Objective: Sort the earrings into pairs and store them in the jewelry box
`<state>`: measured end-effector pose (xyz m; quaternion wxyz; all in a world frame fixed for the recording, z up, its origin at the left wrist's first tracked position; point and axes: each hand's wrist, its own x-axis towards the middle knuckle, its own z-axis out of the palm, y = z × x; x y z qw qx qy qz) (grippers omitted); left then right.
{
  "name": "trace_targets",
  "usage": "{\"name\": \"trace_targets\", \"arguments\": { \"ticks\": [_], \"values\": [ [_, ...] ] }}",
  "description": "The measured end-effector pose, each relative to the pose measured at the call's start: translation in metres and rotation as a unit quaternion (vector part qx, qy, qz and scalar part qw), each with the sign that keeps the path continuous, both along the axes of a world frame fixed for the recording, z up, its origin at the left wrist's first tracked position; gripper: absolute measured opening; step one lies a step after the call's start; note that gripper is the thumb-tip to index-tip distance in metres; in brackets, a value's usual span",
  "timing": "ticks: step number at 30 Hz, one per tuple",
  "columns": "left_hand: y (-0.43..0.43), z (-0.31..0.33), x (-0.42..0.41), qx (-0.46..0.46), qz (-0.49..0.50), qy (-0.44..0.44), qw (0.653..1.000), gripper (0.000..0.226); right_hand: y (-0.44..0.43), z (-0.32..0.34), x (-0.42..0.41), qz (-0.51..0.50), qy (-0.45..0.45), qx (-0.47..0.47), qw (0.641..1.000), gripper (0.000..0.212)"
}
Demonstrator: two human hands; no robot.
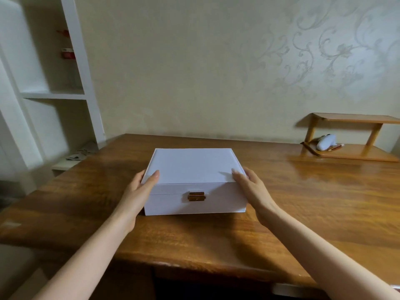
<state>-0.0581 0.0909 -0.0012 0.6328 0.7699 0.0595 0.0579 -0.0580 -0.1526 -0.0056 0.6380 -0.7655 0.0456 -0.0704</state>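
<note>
Head view. Your white jewelry box (190, 167) sits near the middle of the wooden table (303, 208), lid down, gold clasp (196, 196) facing you on the front wall.

Your left hand (141, 187) is pressed flat against the box's left side — thumb laid over the near left corner of the lid, the other fingers running back along the side wall, mostly hidden. The hand is spread, not closed around anything; it only bears on the box.

Your right hand (252, 187) mirrors it on the right side, thumb on the near right corner of the lid, fingers extended along the side wall. Also spread, in contact with the box and nothing else.

Both forearms reach in from the bottom corners, bare.

Far right of the table, against the patterned wall (216, 61) — a small wooden two-tier rack (355, 120), with a white object (325, 142) on its lower tier; what it is, you cannot tell. White shelving (56, 95) stands to the left, blurred.
</note>
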Motion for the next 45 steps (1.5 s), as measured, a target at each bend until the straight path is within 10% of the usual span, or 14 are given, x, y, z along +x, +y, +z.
{"name": "trace_targets", "arguments": {
  "ticks": [15, 45],
  "values": [
    [-0.061, 0.003, 0.071, -0.014, -0.078, -0.069, 0.994, 0.052, -0.068, 0.001, 0.057, -0.081, -0.017, 0.048, 0.995, 0.024],
    [-0.216, 0.007, 0.266, 0.03, -0.131, -0.022, 0.991, 0.066, -0.206, 0.009, 0.222, -0.152, -0.009, -0.012, 0.988, 0.051]
  ]
}}
